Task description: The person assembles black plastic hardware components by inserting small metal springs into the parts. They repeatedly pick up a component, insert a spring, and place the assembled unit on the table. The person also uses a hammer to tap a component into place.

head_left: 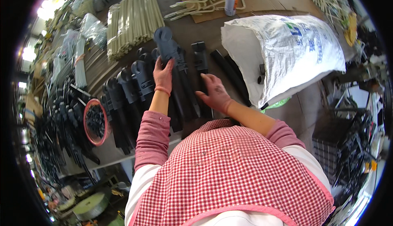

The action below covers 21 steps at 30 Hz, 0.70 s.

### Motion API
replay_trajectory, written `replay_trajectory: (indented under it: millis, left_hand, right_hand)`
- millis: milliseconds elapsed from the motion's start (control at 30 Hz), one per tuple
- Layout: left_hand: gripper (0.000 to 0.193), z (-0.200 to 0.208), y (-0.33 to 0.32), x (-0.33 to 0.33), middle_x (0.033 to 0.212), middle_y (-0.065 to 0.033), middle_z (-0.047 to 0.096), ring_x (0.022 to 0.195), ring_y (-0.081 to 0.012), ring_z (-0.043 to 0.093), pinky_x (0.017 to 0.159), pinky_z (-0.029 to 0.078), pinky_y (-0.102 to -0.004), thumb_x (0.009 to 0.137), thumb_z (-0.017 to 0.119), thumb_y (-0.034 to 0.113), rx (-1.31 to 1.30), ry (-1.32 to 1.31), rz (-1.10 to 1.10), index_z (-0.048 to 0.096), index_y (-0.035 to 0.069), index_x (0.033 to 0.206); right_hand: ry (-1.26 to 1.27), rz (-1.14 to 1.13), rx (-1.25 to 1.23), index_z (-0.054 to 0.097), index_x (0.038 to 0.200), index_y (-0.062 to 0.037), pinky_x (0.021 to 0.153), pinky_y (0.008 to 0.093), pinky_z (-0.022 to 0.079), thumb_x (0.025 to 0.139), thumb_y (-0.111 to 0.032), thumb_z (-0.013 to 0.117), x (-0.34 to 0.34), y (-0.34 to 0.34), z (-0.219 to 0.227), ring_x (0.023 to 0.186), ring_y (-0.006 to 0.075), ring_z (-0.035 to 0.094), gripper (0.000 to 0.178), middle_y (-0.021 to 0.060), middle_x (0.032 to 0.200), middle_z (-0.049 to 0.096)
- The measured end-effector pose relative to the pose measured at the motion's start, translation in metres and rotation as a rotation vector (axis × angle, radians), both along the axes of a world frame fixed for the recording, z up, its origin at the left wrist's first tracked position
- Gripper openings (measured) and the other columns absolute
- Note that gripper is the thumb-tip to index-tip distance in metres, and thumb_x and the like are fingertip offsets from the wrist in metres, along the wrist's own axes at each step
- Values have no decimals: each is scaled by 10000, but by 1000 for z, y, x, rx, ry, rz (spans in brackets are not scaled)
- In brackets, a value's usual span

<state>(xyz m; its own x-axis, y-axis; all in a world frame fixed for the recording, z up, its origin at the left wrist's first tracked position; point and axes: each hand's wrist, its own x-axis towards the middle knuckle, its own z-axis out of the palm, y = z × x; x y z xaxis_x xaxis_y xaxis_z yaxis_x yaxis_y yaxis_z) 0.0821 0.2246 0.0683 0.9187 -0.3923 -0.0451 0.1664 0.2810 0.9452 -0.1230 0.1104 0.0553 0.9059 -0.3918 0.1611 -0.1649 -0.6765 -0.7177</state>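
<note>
Upper centre of the frame, the left hand (163, 78) has thumb and fingers round a grey round-headed piece (165, 42), hiding its lower edge. The right hand (217, 93) curls by a long black piece (199, 57); I can't tell whether it grips. A white sack (294, 52), upper right, mostly conceals its inside.

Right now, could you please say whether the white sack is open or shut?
Open: the white sack gapes at its left side, interior showing.
</note>
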Motion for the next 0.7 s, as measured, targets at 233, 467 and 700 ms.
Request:
replay_trajectory:
  millis: [233, 467, 700]
  left_hand:
    - [535, -26, -59, -24, 1243, -154, 597, 1197, -350, 532, 1051, 410, -421, 842, 663, 205, 1069, -1407, 161, 540, 74, 1346]
    - [593, -81, -265, -152, 1198, -119, 628, 1090, -272, 590, 887, 472, -395, 828, 687, 271, 893, -1357, -1033, 502, 73, 1355]
    - [740, -142, -319, -194, 1193, -96, 643, 1032, -221, 617, 781, 489, -374, 809, 738, 379, 1210, -1184, -1184, 448, 68, 1415]
  right_hand:
    - [498, -251, -186, 314, 1474, 58, 1158, 451, 305, 795, -225, 680, -102, -45, -50, 1362, 407, 363, 822, 237, 1469, 390]
    - [826, -29, -471, 348, 1463, 74, 1195, 468, 201, 833, -315, 625, -90, -51, -62, 1415, 396, 290, 791, 209, 1527, 349]
    - [829, -36, -172, 438, 1477, -177, 1133, 462, 348, 990, -453, 475, -98, -63, -97, 1415, 208, 406, 561, 20, 1474, 516]
